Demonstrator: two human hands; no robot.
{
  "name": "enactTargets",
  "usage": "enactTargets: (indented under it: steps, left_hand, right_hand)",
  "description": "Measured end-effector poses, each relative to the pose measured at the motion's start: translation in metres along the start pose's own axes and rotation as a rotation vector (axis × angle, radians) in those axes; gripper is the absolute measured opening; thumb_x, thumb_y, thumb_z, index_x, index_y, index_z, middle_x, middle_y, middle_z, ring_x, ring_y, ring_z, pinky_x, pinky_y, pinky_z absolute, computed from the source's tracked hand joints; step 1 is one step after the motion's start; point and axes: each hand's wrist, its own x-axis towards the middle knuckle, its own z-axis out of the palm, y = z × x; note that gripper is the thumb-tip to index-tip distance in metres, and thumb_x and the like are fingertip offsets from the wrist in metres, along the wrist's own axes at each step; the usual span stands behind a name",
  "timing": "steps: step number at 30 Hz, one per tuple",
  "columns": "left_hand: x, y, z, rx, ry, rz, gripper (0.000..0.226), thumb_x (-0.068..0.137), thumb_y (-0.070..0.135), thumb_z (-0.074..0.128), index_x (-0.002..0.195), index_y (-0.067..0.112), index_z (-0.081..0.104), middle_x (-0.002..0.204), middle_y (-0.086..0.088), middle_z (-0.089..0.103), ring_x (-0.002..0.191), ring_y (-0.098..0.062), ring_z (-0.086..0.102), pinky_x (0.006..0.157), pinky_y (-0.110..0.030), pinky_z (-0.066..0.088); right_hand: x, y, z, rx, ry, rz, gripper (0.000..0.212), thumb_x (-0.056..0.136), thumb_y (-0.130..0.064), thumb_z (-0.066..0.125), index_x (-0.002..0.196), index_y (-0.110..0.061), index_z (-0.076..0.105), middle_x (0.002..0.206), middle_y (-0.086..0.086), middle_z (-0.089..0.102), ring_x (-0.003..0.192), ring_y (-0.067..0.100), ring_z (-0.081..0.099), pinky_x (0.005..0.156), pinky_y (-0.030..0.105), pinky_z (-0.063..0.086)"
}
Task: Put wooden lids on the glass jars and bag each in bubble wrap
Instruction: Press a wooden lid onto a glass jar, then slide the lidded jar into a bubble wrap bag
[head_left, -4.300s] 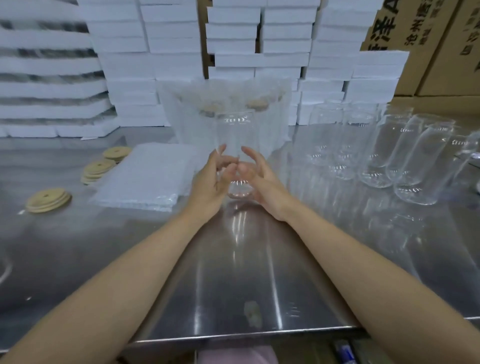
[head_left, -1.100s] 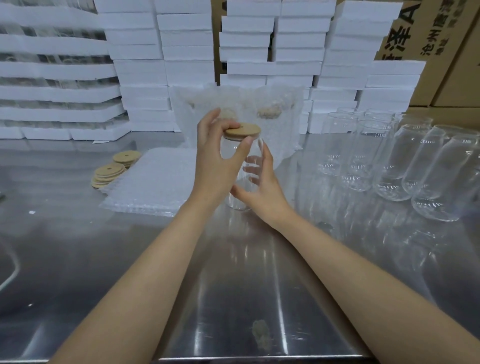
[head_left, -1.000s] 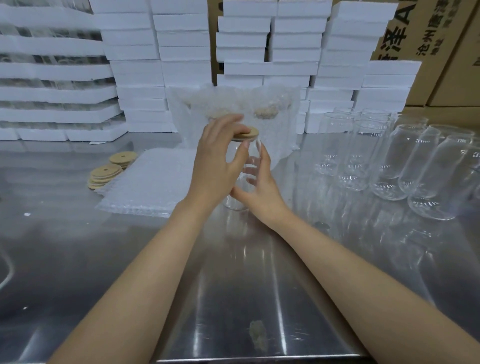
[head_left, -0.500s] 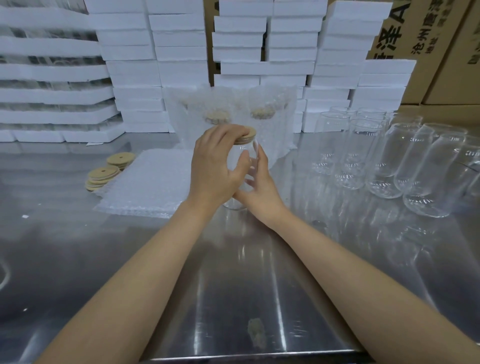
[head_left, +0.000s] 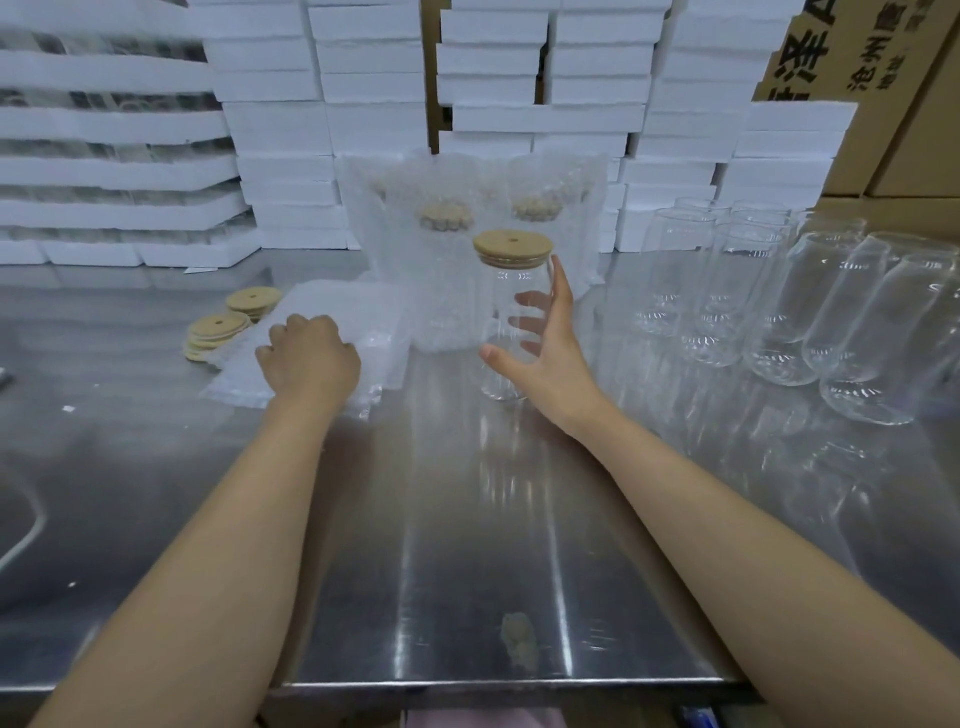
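Observation:
A clear glass jar (head_left: 497, 375) stands upright on the steel table (head_left: 467, 545) with a round wooden lid (head_left: 513, 248) seated on its mouth. My right hand (head_left: 553, 366) holds the jar, thumb in front and fingers wrapped behind the glass. To the left, my left hand (head_left: 309, 358) rests on a flat pile of bubble wrap bags (head_left: 348, 312), fingers curled down onto the top bag, fingertips hidden. Loose wooden lids (head_left: 218, 332) lie in small stacks left of the pile.
Bagged, lidded jars (head_left: 467, 234) stand behind the held jar. Several empty glass jars (head_left: 779, 312) crowd the table's right side. White foam boxes (head_left: 363, 104) are stacked along the back, with cardboard cartons (head_left: 893, 104) at the far right.
My left hand has left the wooden lid, now seated on the jar, and moved down and left onto the bubble wrap pile. My right hand still holds the jar.

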Motion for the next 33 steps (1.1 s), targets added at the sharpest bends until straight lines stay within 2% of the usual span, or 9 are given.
enactTargets:
  steps: [7, 9, 12, 19, 22, 24, 28, 30, 33]
  left_hand:
    - [0.003, -0.006, -0.007, -0.111, 0.084, -0.006, 0.029, 0.088, -0.002, 0.047, 0.11, 0.006, 0.064, 0.119, -0.018, 0.059, 0.116, -0.037, 0.05, 0.095, -0.041, 0.035]
    - [0.003, -0.004, -0.011, -0.102, 0.083, 0.02, 0.021, 0.092, 0.009, 0.053, 0.109, 0.007, 0.064, 0.12, -0.019, 0.056, 0.117, -0.037, 0.048, 0.095, -0.044, 0.037]
    - [0.0, -0.002, -0.011, -0.069, -0.088, -0.006, 0.039, 0.091, 0.04, 0.06, 0.113, 0.008, 0.06, 0.124, -0.014, 0.054, 0.117, -0.035, 0.049, 0.094, -0.044, 0.041]
    - [0.003, -0.002, -0.017, -0.284, 0.157, -0.018, 0.023, 0.096, 0.029, 0.055, 0.094, 0.007, 0.062, 0.108, -0.015, 0.065, 0.102, -0.038, 0.057, 0.074, -0.037, 0.038]
    - [0.003, -0.003, -0.018, -0.126, -0.069, -0.02, 0.046, 0.087, 0.048, 0.063, 0.108, 0.007, 0.062, 0.119, -0.011, 0.06, 0.111, -0.035, 0.054, 0.082, -0.042, 0.043]
    - [0.001, -0.004, -0.016, -0.098, -0.153, -0.043, 0.047, 0.086, 0.045, 0.066, 0.114, 0.008, 0.06, 0.12, -0.01, 0.06, 0.111, -0.033, 0.055, 0.084, -0.04, 0.043]
    - [-0.001, -0.001, -0.021, -0.266, -0.011, -0.04, 0.021, 0.088, 0.032, 0.064, 0.086, 0.011, 0.065, 0.099, -0.011, 0.066, 0.099, -0.034, 0.059, 0.076, -0.035, 0.041]
    - [0.0, 0.001, -0.028, -0.459, 0.066, -0.031, 0.029, 0.087, 0.031, 0.064, 0.064, 0.015, 0.055, 0.076, -0.007, 0.063, 0.08, -0.03, 0.059, 0.07, -0.03, 0.039]
    - [-0.003, 0.008, -0.04, -0.899, 0.032, -0.03, 0.038, 0.085, 0.027, 0.069, 0.054, 0.015, 0.049, 0.043, 0.007, 0.051, 0.046, -0.012, 0.05, 0.056, -0.022, 0.038]
  right_hand:
    - [-0.001, 0.0, 0.001, -0.001, 0.002, 0.002, 0.11, 0.083, -0.021, 0.076, 0.153, -0.03, -0.008, 0.141, 0.004, 0.036, 0.123, 0.017, 0.048, 0.098, 0.021, 0.039]
    - [-0.001, 0.0, 0.001, -0.001, 0.0, 0.0, 0.11, 0.083, -0.02, 0.076, 0.153, -0.03, -0.008, 0.14, 0.004, 0.036, 0.123, 0.017, 0.048, 0.101, 0.024, 0.039]
    - [-0.002, -0.001, 0.001, -0.006, -0.005, -0.001, 0.11, 0.083, -0.021, 0.077, 0.154, -0.03, -0.008, 0.14, 0.003, 0.036, 0.123, 0.018, 0.049, 0.106, 0.029, 0.039]
    - [-0.001, 0.001, 0.001, -0.004, -0.004, -0.007, 0.11, 0.083, -0.021, 0.077, 0.153, -0.03, -0.008, 0.141, 0.003, 0.036, 0.123, 0.016, 0.048, 0.106, 0.028, 0.039]
    - [0.0, 0.003, 0.001, -0.011, 0.0, -0.016, 0.11, 0.083, -0.022, 0.077, 0.153, -0.03, -0.008, 0.14, 0.002, 0.036, 0.123, 0.015, 0.048, 0.106, 0.029, 0.039]
    - [0.002, 0.007, 0.001, -0.012, 0.002, -0.022, 0.111, 0.083, -0.024, 0.077, 0.153, -0.031, -0.008, 0.14, 0.002, 0.036, 0.122, 0.015, 0.049, 0.105, 0.027, 0.04]
    - [0.006, 0.014, 0.002, -0.035, 0.047, -0.026, 0.112, 0.081, -0.029, 0.078, 0.153, -0.034, -0.007, 0.138, 0.0, 0.037, 0.121, 0.014, 0.049, 0.093, 0.014, 0.041]
    - [0.009, 0.017, 0.002, -0.045, 0.099, -0.022, 0.112, 0.081, -0.029, 0.078, 0.153, -0.033, -0.007, 0.141, 0.0, 0.035, 0.125, 0.013, 0.045, 0.1, 0.02, 0.038]
    - [0.011, 0.019, -0.001, -0.035, 0.153, -0.002, 0.11, 0.082, -0.022, 0.077, 0.154, -0.027, -0.006, 0.15, 0.004, 0.027, 0.137, 0.016, 0.035, 0.113, 0.032, 0.031]
